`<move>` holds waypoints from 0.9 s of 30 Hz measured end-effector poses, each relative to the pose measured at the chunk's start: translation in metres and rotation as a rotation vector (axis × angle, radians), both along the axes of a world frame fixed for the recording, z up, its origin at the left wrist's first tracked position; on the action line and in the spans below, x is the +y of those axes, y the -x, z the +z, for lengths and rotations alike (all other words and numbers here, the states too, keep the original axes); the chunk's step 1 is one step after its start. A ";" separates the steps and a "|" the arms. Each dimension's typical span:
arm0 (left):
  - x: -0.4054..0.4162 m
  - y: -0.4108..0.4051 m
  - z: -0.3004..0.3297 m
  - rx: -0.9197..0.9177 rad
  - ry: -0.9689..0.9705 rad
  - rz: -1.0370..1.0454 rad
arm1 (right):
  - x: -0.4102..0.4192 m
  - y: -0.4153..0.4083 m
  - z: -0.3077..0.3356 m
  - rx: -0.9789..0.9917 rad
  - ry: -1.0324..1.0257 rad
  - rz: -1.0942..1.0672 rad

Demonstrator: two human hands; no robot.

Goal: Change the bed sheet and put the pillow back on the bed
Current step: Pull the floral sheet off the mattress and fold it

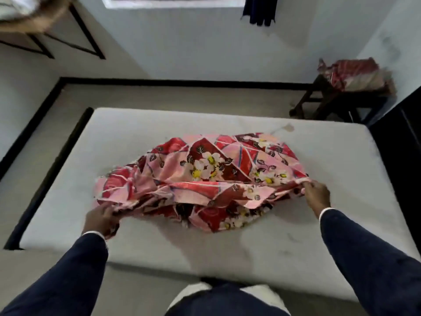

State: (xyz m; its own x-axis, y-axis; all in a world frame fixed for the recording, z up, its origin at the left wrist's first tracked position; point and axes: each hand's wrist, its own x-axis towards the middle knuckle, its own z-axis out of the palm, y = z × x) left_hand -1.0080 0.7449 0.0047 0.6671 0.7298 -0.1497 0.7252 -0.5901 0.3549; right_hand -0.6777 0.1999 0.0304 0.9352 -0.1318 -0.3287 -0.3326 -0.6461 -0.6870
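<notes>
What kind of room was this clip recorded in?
Most likely a plain bedroom: a bare white mattress on a dark frame, a crumpled floral bed sheet on it, and a window with a dark curtain behind.

Bunched red-and-pink floral bed sheet (205, 176) sits mid-way on bare white mattress (319, 236); dark wooden stool (323, 103) behind-right carries folded red patterned cloth (357, 74).

A red and pink floral bed sheet (205, 176) lies bunched in a loose heap at the middle of the bare white mattress (319, 224), its near edge lifted and rumpled.
</notes>
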 end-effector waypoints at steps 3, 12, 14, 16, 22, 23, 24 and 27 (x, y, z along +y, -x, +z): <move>-0.052 0.002 -0.003 0.206 0.201 -0.188 | 0.003 0.029 -0.032 0.209 0.324 0.427; -0.087 0.012 -0.056 0.558 0.195 -0.513 | 0.027 0.093 -0.087 0.666 1.298 1.090; -0.082 0.027 -0.059 0.533 0.156 -0.507 | 0.036 0.100 -0.093 0.644 1.376 1.173; -0.070 0.047 -0.068 0.483 0.114 -0.483 | 0.053 0.096 -0.103 0.562 1.357 1.248; -0.023 0.097 -0.043 0.523 0.027 -0.251 | 0.139 0.092 -0.133 0.528 0.614 1.372; -0.017 0.103 -0.035 0.507 -0.007 -0.214 | 0.157 0.093 -0.135 0.476 0.541 1.380; -0.012 0.110 -0.029 0.486 -0.037 -0.175 | 0.177 0.094 -0.141 0.411 0.499 1.382; 0.001 0.130 -0.022 0.448 -0.106 -0.082 | 0.234 0.103 -0.146 0.206 0.362 1.350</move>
State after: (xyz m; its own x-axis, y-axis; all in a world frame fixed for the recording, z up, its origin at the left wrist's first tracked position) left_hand -1.1379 0.7458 -0.0171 0.6095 0.7045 -0.3636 0.7430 -0.6676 -0.0480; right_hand -0.7806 0.4336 -0.1156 0.3481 0.7084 -0.6140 0.6021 -0.6710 -0.4327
